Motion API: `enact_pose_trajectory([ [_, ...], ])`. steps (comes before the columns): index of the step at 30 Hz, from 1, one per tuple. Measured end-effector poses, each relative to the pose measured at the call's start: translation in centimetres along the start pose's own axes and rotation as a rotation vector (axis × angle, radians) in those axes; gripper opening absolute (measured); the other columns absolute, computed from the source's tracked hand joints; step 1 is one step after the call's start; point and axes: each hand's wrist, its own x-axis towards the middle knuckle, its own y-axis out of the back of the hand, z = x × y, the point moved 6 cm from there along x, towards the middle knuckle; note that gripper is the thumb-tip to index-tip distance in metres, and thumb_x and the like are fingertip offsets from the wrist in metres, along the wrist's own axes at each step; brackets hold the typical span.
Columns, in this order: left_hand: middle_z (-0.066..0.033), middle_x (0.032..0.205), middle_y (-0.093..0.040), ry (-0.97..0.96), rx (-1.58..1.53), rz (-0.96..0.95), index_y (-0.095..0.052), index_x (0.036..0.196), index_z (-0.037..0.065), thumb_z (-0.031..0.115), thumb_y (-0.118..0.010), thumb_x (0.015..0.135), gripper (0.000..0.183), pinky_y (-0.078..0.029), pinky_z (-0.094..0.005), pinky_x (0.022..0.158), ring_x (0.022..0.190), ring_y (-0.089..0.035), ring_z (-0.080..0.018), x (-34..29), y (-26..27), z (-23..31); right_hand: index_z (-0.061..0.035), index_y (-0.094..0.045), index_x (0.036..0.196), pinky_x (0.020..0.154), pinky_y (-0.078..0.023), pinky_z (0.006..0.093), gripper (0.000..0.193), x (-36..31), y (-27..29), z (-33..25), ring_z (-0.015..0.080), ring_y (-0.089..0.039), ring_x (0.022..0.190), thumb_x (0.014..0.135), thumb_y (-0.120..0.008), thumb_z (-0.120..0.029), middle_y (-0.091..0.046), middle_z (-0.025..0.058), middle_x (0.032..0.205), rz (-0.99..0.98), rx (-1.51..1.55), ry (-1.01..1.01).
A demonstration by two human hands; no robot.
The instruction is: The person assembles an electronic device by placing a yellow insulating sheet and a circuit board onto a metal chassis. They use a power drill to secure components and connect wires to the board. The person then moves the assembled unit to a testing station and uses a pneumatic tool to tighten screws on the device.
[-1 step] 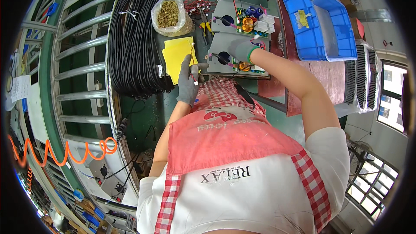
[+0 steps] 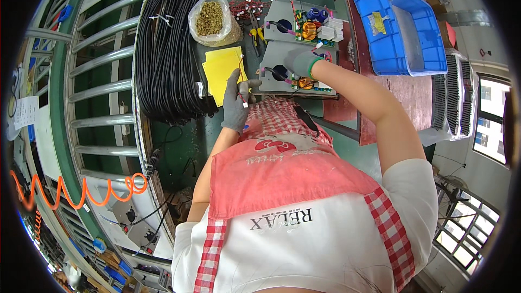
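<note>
My left hand [image 2: 236, 106], in a grey glove, is closed on a short connector wire with white plugs [image 2: 246, 104], beside the yellow sheets [image 2: 217, 70]. My right hand [image 2: 302, 63], gloved in grey with a green cuff, lies over the nearer grey metal plate [image 2: 269, 57]. Its fingers point toward a round dark hole [image 2: 280, 72], and their tips do not show clearly. A circuit board with a copper coil [image 2: 306, 83] sits on that plate, partly covered by my hand. Behind it, a second plate carries a similar board [image 2: 309, 31] with blue capacitors and white blocks.
Black cables [image 2: 171, 49] lie bundled at the left. A clear bag of small brass-coloured parts [image 2: 211, 19] stands behind the yellow sheets. Pliers [image 2: 255, 35] and a heap of red-black connector wires [image 2: 247, 6] lie nearby. At the right is a blue plastic crate [image 2: 380, 49].
</note>
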Motion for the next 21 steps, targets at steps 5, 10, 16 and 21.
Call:
enact_pose_trajectory([
  [5,-0.0108,0.095,-0.066,0.021,-0.047,-0.081,-0.036,0.133,0.001,0.021,-0.04,0.098,0.04,-0.043,-0.0204,0.052,0.055,-0.049,-0.0057,-0.3,-1.1,0.4,-0.0079,-0.071,0.091,0.067,-0.052,0.0415,0.02,1.7,1.0,-1.1,0.0316,-0.066,0.082,0.071,-0.069,-0.012,-0.068,0.0133,0.09,-0.097,-0.041,0.037],
  [10,-0.0108,0.096,-0.065,0.003,-0.062,-0.148,-0.041,0.129,0.001,0.019,-0.039,0.098,0.036,-0.042,-0.02,0.051,0.053,-0.048,-0.0051,-1.4,-1.4,1.4,-0.0046,-0.069,0.097,0.074,-0.052,0.0365,0.024,1.5,1.3,-1.0,0.027,-0.065,0.09,0.074,-0.068,-0.012,-0.068,0.0117,0.097,0.003,0.146,-0.017],
  [16,-0.0078,0.094,-0.065,-0.065,0.014,-0.142,-0.044,0.127,0.002,0.015,-0.04,0.097,0.033,-0.041,-0.0199,0.053,0.057,-0.048,-0.0041,-2.3,-1.5,2.1,0.0007,-0.061,0.111,0.08,-0.052,0.0309,0.028,-3.1,-0.1,-1.8,0.0194,-0.064,0.091,0.086,-0.059,-0.011,-0.066,0.0095,0.101,0.452,1.927,0.025],
  [21,-0.0057,0.092,-0.065,-0.139,0.228,-0.217,-0.046,0.126,0.004,0.011,-0.043,0.095,0.032,-0.042,-0.0219,0.058,0.062,-0.049,-0.0053,-2.7,-3.1,2.3,0.0013,-0.055,0.116,0.07,-0.055,0.0262,0.033,-2.9,-0.5,-2.8,0.0156,-0.064,0.082,0.089,-0.062,-0.017,-0.064,0.0067,0.098,0.626,2.486,-0.225],
])
